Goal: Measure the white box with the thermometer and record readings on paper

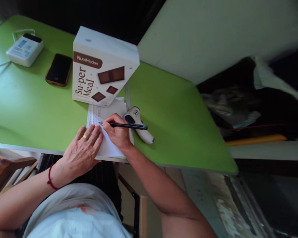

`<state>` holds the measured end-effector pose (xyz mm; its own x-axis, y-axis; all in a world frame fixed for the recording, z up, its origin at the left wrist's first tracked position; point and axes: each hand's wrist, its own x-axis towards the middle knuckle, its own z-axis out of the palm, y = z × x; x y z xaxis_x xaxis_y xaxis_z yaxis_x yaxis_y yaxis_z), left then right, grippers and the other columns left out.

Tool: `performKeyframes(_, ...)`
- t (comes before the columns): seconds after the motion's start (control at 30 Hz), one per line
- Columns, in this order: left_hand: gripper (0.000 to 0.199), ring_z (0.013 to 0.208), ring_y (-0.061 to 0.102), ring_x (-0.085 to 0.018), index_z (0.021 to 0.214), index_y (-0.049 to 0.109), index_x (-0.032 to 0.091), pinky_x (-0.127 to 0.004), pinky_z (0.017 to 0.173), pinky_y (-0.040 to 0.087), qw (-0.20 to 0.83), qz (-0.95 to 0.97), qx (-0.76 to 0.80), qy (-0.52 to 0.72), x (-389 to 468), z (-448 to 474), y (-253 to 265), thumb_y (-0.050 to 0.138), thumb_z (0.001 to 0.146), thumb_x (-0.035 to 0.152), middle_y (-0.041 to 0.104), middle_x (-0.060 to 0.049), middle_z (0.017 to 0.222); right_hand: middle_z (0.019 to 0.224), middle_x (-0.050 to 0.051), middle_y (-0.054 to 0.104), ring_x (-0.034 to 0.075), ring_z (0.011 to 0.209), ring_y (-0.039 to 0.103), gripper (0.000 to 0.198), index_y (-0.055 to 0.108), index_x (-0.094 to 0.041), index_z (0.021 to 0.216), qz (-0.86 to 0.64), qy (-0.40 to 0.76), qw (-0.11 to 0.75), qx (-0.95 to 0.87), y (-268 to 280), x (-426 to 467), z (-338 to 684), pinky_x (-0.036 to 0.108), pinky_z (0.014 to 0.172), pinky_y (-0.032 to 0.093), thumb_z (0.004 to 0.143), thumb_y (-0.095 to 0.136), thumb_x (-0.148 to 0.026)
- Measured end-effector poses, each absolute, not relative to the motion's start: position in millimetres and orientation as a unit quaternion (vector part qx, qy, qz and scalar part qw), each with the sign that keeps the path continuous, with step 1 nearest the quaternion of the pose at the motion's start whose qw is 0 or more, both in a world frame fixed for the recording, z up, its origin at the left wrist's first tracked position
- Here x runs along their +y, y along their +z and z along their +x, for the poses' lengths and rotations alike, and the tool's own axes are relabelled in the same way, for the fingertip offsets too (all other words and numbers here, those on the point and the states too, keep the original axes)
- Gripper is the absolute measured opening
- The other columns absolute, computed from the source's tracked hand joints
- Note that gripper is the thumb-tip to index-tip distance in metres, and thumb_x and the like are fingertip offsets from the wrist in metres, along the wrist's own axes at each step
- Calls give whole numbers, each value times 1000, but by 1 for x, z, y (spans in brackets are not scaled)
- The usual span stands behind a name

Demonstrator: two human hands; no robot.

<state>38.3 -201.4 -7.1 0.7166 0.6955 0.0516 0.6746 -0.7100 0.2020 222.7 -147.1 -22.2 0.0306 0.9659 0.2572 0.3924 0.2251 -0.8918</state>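
My right hand (118, 131) is closed around a black pen (132, 126), its tip down on a white sheet of paper (111, 148). Rows of small handwriting run along the left part of the sheet. Lying flat with fingers stretched out, my left hand (83, 150) presses on the paper's left edge and wears a gold ring. Behind the paper stands a white box (86, 79) printed "NutriMotion Su-per Meal". A white and blue handheld infrared thermometer (144, 134) lies just right of my right hand, partly behind the pen.
The green table (169, 109) carries a dark phone (59, 69) in a brown case left of the box. Farther left sits a white device (26, 49) with cables. A pale wall rises behind the table, and a wooden chair (7, 172) stands at the lower left.
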Motion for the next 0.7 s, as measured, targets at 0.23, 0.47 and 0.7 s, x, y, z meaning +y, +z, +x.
performKeyframes(0.23, 93, 158, 46, -47, 159, 52, 0, -67, 131, 37, 79, 920, 379, 54, -202, 39, -3, 89, 87, 45, 47, -32, 168, 63, -4, 60, 15, 59, 54, 18, 54, -26, 73, -522, 247, 491, -652, -35, -143, 226, 29, 62, 50, 85, 63, -36)
performKeyframes(0.47, 93, 158, 46, -47, 159, 54, 2, -68, 132, 36, 76, 917, 388, 58, -202, 39, -4, 89, 87, 49, 49, -32, 167, 63, -2, 63, 17, 58, 56, 19, 54, -27, 74, -506, 212, 505, -666, -40, -141, 227, 31, 60, 52, 89, 64, -34)
performKeyframes(0.7, 97, 157, 47, -47, 160, 53, 3, -68, 131, 37, 71, 918, 388, 44, -201, 39, -2, 92, 84, 48, 48, -32, 167, 62, -4, 61, 14, 56, 55, 17, 55, -26, 73, -503, 215, 497, -674, -38, -141, 226, 27, 59, 50, 87, 61, -33)
